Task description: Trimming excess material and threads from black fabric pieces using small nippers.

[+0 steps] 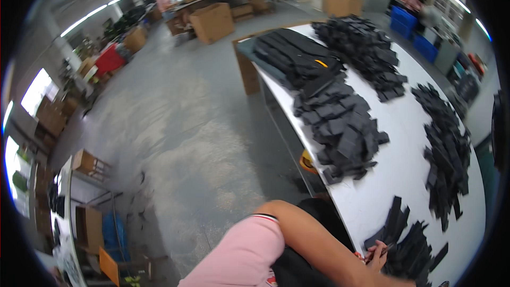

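Observation:
My bare left forearm, below a pink sleeve, crosses the lower edge toward the table's near corner. My left hand (445, 284) lies almost wholly beyond the lower edge; its fingers cannot be made out. Showing past that forearm, my right hand (377, 256) is closed around a small dark tool with red parts (362, 258), perhaps snips; its exact kind is unclear. Right beside these fingers lies a loose heap of black fabric strips (411, 250) on the white table (396, 146).
More heaps of black pieces (345, 127) cover parts of the table, with another heap (443, 154) along its right side. A black backpack (295, 53) lies at the far end. Cardboard boxes (212, 22) stand across the grey floor, and people work in the background.

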A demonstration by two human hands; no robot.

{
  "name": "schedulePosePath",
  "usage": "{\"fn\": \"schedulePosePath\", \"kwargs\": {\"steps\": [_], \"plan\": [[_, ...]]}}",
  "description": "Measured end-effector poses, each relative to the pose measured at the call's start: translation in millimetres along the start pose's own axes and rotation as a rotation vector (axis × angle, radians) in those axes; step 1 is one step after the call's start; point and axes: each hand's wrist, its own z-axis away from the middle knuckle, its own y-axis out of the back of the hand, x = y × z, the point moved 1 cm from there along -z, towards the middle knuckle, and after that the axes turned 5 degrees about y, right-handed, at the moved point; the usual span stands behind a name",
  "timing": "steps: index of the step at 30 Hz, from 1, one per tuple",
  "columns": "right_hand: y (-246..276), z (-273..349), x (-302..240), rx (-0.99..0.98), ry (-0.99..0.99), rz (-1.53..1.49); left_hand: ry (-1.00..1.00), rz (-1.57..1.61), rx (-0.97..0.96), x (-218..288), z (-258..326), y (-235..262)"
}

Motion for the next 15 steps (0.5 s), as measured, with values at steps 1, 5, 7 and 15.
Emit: {"fn": "schedulePosePath", "kwargs": {"steps": [1,5,7,15], "plan": [[-2,-2,-13,-0.084,-0.113,-0.033,-0.005,-0.022,0.025,7,4,-3],[-15,-10,9,-0.181,-0.06,-0.035,-0.023,-0.037,0.028,15,7,-11],[-24,-5,4,-0.134,-0.12,-0.11,-0.028,-0.022,0.007,11,7,-10],[-48,17,-35,-0.074,-0.264,-0.229,-0.047,0.044,-0.076,9,-3,-16]]}}
